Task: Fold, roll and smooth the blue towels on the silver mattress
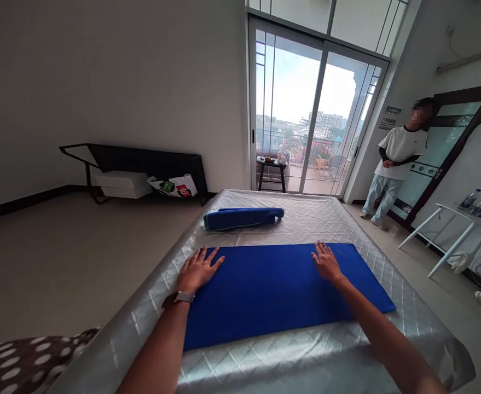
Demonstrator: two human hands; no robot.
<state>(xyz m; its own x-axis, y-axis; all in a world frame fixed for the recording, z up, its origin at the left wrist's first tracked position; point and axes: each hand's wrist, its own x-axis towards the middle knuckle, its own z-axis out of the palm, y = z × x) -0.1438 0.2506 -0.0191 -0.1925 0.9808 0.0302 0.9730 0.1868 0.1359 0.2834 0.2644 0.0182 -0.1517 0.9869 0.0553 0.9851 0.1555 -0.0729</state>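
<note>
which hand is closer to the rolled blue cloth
Left. The left hand lies near the left end of the rolled cloth; the right hand is farther, past its right end.

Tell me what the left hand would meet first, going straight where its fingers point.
Most likely the blue bundle, lying beyond the flat blue sheet that the left hand rests on; the gap between is hard to judge.

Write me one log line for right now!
left hand: on blue cloth, far left corner | right hand: on its far edge | other blue cloth: beyond, on mattress | person: standing by door
</note>
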